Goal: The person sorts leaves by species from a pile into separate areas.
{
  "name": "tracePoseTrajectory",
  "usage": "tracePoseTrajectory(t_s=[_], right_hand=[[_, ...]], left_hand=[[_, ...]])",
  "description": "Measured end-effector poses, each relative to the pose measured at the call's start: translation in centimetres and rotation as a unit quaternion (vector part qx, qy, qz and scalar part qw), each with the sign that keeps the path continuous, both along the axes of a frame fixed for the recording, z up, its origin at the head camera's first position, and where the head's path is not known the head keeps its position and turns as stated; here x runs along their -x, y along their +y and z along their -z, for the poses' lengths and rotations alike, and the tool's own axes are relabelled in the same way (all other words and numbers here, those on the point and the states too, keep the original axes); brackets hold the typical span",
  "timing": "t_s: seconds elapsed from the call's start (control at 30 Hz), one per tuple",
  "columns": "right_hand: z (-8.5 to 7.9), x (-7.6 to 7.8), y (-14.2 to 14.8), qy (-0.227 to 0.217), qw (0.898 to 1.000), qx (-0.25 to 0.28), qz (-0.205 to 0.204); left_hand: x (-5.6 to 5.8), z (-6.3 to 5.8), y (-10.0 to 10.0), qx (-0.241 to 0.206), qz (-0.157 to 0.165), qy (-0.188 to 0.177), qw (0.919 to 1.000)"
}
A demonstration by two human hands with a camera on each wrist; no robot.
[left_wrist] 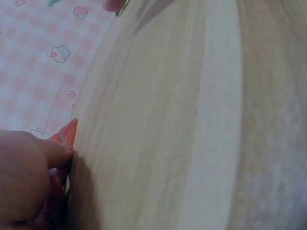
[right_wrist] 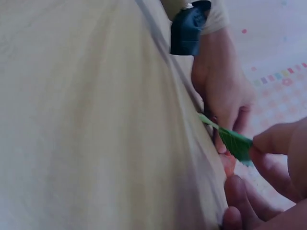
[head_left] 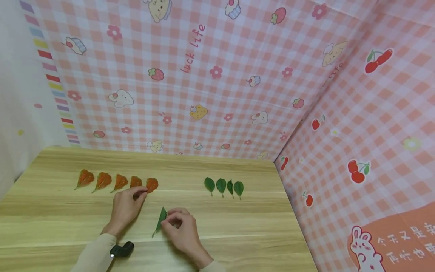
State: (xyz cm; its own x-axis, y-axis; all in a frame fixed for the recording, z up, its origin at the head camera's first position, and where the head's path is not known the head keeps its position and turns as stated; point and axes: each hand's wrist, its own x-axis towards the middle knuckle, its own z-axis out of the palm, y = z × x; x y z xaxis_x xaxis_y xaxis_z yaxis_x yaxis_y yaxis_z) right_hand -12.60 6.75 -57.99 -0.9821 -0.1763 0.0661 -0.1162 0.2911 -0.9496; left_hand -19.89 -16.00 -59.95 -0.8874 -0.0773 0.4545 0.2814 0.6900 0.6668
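My left hand point(head_left: 127, 206) has its thumb and fingertips on the stem end of a reddish-orange leaf point(head_left: 151, 184), the rightmost of a row. In the left wrist view the tip of that orange leaf point(left_wrist: 69, 132) shows past the thumb, apparently pinched. My right hand point(head_left: 183, 228) pinches a green leaf point(head_left: 161, 216) by its edge above the table, stem pointing down and left. The right wrist view shows this green leaf point(right_wrist: 235, 145) with a toothed edge between thumb and finger. Other orange leaves point(head_left: 103, 180) lie left of my left hand, one partly behind it.
A row of several green leaves point(head_left: 221, 186) lies at the right on the wooden table point(head_left: 258, 234). Pink checked cloth point(head_left: 190, 94) hangs behind the table, and more checked cloth point(head_left: 374, 151) stands along its right edge. A dark wrist device point(head_left: 123, 249) sits on the left sleeve.
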Motion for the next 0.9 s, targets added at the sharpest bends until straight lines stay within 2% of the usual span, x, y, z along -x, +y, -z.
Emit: tracePoseTrajectory(t_s=[0.17, 0.47, 0.7, 0.9], right_hand=[[-0.6, 0.2, 0.5, -0.021, 0.999, 0.021, -0.038], [-1.2, 0.1, 1.4, -0.031, 0.995, 0.059, -0.073], [-1.7, 0.1, 2.1, -0.065, 0.988, 0.119, -0.071], [-1.7, 0.4, 2.6, -0.061, 0.985, 0.147, -0.07]], left_hand=[[0.0, 0.0, 0.0, 0.002, -0.002, -0.002, 1.0], [0.0, 0.0, 0.0, 0.004, -0.003, 0.005, 1.0], [0.0, 0.0, 0.0, 0.006, -0.002, 0.013, 0.9999], [0.0, 0.0, -0.1, 0.006, -0.002, 0.012, 0.9999]])
